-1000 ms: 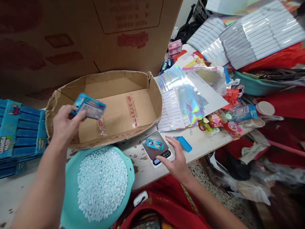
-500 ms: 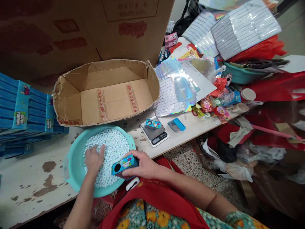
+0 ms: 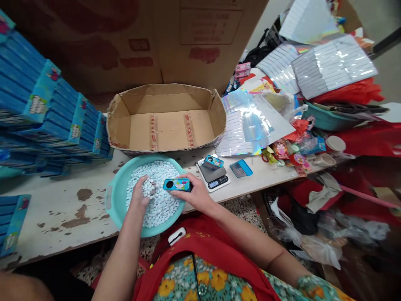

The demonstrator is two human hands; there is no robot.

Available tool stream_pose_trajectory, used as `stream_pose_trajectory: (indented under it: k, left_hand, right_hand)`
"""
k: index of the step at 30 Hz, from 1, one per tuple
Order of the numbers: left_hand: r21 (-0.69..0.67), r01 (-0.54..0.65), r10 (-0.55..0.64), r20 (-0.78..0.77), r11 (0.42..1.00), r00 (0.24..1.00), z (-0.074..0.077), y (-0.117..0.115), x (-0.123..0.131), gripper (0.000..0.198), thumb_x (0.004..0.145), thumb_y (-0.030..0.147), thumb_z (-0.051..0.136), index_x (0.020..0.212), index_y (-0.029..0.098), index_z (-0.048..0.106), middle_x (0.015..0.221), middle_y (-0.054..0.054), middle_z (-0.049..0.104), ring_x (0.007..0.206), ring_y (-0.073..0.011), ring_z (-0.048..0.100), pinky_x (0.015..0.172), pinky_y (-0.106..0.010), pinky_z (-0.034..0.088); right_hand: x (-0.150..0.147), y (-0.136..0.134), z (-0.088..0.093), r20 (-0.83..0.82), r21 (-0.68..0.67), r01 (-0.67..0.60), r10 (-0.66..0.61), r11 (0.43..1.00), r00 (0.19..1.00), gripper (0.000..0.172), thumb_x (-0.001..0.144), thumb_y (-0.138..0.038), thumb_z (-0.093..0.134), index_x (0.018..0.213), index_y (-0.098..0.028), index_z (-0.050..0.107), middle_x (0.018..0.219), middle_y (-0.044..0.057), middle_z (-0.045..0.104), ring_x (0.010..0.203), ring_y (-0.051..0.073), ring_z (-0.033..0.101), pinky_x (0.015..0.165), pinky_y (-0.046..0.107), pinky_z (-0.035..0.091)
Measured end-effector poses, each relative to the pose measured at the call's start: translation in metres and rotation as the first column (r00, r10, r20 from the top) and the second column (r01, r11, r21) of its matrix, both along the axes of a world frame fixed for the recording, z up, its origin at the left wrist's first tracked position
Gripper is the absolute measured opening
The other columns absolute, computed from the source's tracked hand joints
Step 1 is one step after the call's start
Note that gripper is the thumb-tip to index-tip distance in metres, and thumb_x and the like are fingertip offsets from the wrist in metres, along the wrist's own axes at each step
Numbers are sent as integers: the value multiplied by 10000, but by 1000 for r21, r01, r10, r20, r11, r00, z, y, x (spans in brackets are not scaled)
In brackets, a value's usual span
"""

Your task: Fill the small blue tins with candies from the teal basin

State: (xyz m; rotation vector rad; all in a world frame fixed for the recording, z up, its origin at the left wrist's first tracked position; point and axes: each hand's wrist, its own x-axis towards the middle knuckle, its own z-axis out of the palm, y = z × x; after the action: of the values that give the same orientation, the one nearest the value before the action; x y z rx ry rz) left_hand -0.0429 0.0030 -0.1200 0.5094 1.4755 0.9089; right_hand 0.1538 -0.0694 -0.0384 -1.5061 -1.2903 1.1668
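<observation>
Above the round turquoise plastic basin, we note the left hand cupping small whitish-blue pellets. Close by, we observe the right hand grasping a small blue printed rectangular carton over the basin's right side.

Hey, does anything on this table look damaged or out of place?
Yes. The white table has brown patches left of the bowl, where its surface looks worn away. The carton has a creased, uneven rim. On the scale, a blue box sits off-centre, toward the back.
</observation>
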Motion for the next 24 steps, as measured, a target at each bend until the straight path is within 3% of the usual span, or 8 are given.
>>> stream_pose_trajectory:
  k: [3,5,7,11,15,21,24]
  left_hand:
    - [18,-69,59,326,997,944,39,-4,-3,221,632,346,589,733,174,495,607,-8,538,484,-116,501,377,-190,314]
    - [130,-168,97,429,977,898,59,-8,0,223,659,368,581,732,172,504,616,-14,548,492,-121,514,385,-195,329]
    - [253,-262,130,440,932,888,69,-10,5,237,694,394,583,712,168,514,624,-10,556,526,-128,543,438,-215,395]
    - [403,-333,223,294,853,929,71,-9,14,224,726,346,623,667,152,527,668,-1,573,624,-122,587,625,-247,489]
    - [480,-376,302,228,793,926,72,-4,14,228,766,348,618,701,160,507,644,24,537,565,-97,556,618,-251,498]
    - [477,-350,279,215,806,936,77,7,15,236,777,367,629,842,191,486,639,37,552,523,-105,563,533,-234,481]
    - [484,-336,261,216,808,941,77,12,15,258,776,383,631,799,188,463,580,52,530,487,-100,547,547,-249,495]
  right_hand:
    - [-10,10,-1,156,137,-70,48,988,987,345,703,-347,737,989,-197,617,926,25,613,866,173,585,789,291,449]
    - [-22,17,-7,234,183,-138,93,973,968,330,713,-334,729,992,-203,611,931,34,616,884,189,585,791,303,452]
    - [-37,23,-14,295,195,-201,138,960,945,323,717,-318,724,995,-205,605,949,45,623,908,204,585,803,318,458]
    - [-62,30,-23,377,159,-289,212,944,902,317,706,-273,727,990,-207,605,966,53,637,940,230,590,823,348,468]
    - [-68,34,-18,368,151,-267,197,952,909,342,701,-286,738,1006,-208,606,973,52,637,943,227,593,826,347,474]
    - [-64,42,-19,351,181,-259,184,949,918,347,701,-293,740,1013,-213,611,984,52,639,949,224,594,834,347,473]
    - [-63,46,-22,325,165,-257,193,952,926,357,686,-283,749,1010,-217,615,972,42,646,932,217,604,827,342,475]
